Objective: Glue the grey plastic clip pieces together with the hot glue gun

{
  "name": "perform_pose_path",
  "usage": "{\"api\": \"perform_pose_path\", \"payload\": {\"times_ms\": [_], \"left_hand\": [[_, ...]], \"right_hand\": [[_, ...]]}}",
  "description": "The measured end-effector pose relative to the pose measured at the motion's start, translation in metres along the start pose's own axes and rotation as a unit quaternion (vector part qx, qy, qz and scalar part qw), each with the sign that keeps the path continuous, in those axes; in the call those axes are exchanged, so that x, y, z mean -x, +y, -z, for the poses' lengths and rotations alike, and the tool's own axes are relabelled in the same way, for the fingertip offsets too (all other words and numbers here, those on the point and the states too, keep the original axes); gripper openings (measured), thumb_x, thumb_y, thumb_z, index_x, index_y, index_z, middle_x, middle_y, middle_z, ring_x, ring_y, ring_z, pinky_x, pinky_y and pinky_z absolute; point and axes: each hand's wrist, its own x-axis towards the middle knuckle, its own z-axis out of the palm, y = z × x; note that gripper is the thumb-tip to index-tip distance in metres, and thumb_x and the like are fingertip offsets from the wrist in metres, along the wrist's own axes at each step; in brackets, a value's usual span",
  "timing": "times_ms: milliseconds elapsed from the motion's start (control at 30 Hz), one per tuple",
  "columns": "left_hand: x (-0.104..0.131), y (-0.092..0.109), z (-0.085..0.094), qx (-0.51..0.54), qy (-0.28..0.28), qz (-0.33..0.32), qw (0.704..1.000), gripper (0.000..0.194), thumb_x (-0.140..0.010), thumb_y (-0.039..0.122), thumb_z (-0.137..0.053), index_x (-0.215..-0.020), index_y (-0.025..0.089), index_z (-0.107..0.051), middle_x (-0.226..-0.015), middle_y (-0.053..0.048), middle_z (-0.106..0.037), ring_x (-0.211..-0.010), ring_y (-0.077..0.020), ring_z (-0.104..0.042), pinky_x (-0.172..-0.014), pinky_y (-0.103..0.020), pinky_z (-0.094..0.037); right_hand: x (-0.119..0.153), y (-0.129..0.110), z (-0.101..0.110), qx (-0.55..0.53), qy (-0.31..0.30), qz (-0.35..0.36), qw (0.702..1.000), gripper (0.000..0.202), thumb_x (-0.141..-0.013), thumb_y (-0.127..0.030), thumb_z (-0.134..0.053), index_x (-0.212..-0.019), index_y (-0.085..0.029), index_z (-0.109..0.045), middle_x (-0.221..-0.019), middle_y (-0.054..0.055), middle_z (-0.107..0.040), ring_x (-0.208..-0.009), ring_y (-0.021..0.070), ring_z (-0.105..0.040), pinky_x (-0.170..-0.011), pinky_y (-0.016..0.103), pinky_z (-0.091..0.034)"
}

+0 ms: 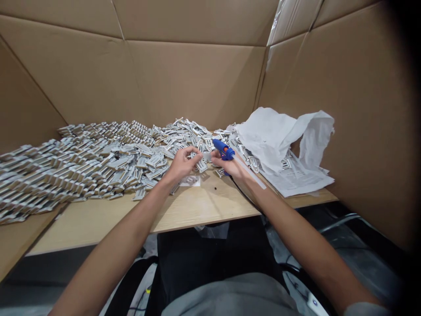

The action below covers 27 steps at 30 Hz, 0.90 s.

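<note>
My left hand (186,161) is closed, with thumb and fingers pinching a small grey-and-white slotted piece (201,165). Close by on the right, my right hand (226,163) is wrapped round a blue glue gun (225,150), its nozzle end tilted up and left. A long pale glue stick (251,173) runs from the back of the gun over my right wrist. Between my fingertips shows a small whitish, translucent piece (207,156); which hand bears it I cannot tell. Under my left hand lies a small printed sheet (192,181).
Stacked slotted pieces (66,171) cover the table's left side, with a loose heap (184,131) behind my hands. Crumpled white wrapping (269,136) lies at the right. A black cable (245,196) hangs over the front edge of the wooden table (210,206). Cardboard walls (197,79) surround it.
</note>
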Motion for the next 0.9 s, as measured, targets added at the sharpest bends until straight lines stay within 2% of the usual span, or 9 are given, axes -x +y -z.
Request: {"api": "perform_pose_path", "payload": {"times_ms": [67, 167, 300, 433, 567, 667, 767, 900], "left_hand": [[0.0, 0.0, -0.001, 0.023, 0.0, 0.003, 1.0, 0.022, -0.088, 0.039, -0.073, -0.091, 0.02, -0.064, -0.054, 0.004, -0.056, -0.042, -0.0107, -0.049, -0.041, -0.021, -0.031], [0.0, 0.0, -0.003, 0.058, -0.021, 0.008, 0.998, 0.021, -0.089, 0.038, -0.074, -0.092, 0.02, -0.062, -0.052, 0.005, -0.056, -0.041, -0.0117, -0.054, -0.04, -0.019, -0.034], [0.001, 0.002, -0.006, 0.098, -0.045, 0.045, 0.993, 0.023, -0.09, 0.036, -0.073, -0.095, 0.019, -0.059, -0.056, 0.002, -0.063, -0.045, -0.016, -0.064, -0.043, -0.023, -0.048], [0.002, 0.002, -0.009, 0.147, -0.028, 0.052, 0.987, 0.023, -0.087, 0.027, -0.077, -0.095, 0.017, -0.058, -0.076, -0.002, -0.07, -0.063, -0.02, -0.076, -0.06, -0.03, -0.062], [0.0, -0.001, -0.011, 0.173, -0.015, 0.064, 0.983, 0.022, -0.086, 0.012, -0.072, -0.103, 0.016, -0.057, -0.092, -0.005, -0.074, -0.074, -0.018, -0.078, -0.072, -0.028, -0.063], [0.0, -0.002, -0.012, 0.177, -0.024, 0.062, 0.982, 0.032, -0.081, 0.002, -0.069, -0.108, 0.017, -0.057, -0.094, -0.006, -0.076, -0.08, -0.018, -0.079, -0.077, -0.028, -0.063], [0.0, -0.004, -0.014, 0.174, -0.033, 0.05, 0.983, 0.036, -0.078, 0.001, -0.07, -0.109, 0.017, -0.057, -0.091, -0.005, -0.075, -0.081, -0.0183, -0.078, -0.078, -0.028, -0.062], [0.001, -0.004, -0.015, 0.175, -0.032, 0.036, 0.983, 0.033, -0.081, 0.006, -0.071, -0.11, 0.016, -0.058, -0.088, -0.003, -0.073, -0.081, -0.0183, -0.078, -0.08, -0.031, -0.063]], "right_hand": [[-0.001, -0.001, -0.001, -0.021, 0.007, -0.005, 1.0, 0.023, -0.078, -0.042, -0.074, -0.083, -0.021, -0.067, -0.081, 0.004, -0.068, -0.076, 0.0199, -0.06, -0.075, 0.037, -0.049], [-0.001, -0.003, -0.002, -0.032, 0.055, -0.013, 0.998, 0.024, -0.076, -0.041, -0.074, -0.072, -0.022, -0.061, -0.068, 0.001, -0.061, -0.066, 0.0174, -0.054, -0.067, 0.035, -0.046], [0.002, -0.011, -0.003, -0.016, 0.087, -0.006, 0.996, 0.019, -0.075, -0.035, -0.072, -0.073, -0.022, -0.059, -0.069, 0.001, -0.059, -0.066, 0.0162, -0.051, -0.067, 0.034, -0.044], [0.005, -0.021, -0.003, 0.014, 0.126, -0.007, 0.992, 0.015, -0.075, -0.032, -0.067, -0.074, -0.022, -0.056, -0.071, 0.0, -0.058, -0.067, 0.0157, -0.05, -0.066, 0.032, -0.043], [0.006, -0.018, -0.001, 0.016, 0.109, 0.011, 0.994, 0.013, -0.072, -0.029, -0.065, -0.073, -0.022, -0.054, -0.071, 0.0, -0.059, -0.067, 0.0156, -0.052, -0.066, 0.032, -0.044], [0.005, -0.009, -0.002, 0.013, 0.09, 0.021, 0.996, 0.016, -0.071, -0.031, -0.067, -0.079, -0.021, -0.058, -0.075, 0.0, -0.063, -0.068, 0.0164, -0.055, -0.068, 0.033, -0.046], [0.004, -0.001, -0.004, 0.023, 0.092, 0.012, 0.995, 0.018, -0.071, -0.032, -0.068, -0.082, -0.022, -0.057, -0.077, 0.001, -0.065, -0.069, 0.0173, -0.058, -0.068, 0.033, -0.046], [0.007, -0.002, -0.006, 0.065, 0.106, 0.025, 0.992, 0.017, -0.074, -0.032, -0.066, -0.084, -0.023, -0.056, -0.079, 0.001, -0.066, -0.07, 0.0186, -0.058, -0.067, 0.033, -0.043]]}}
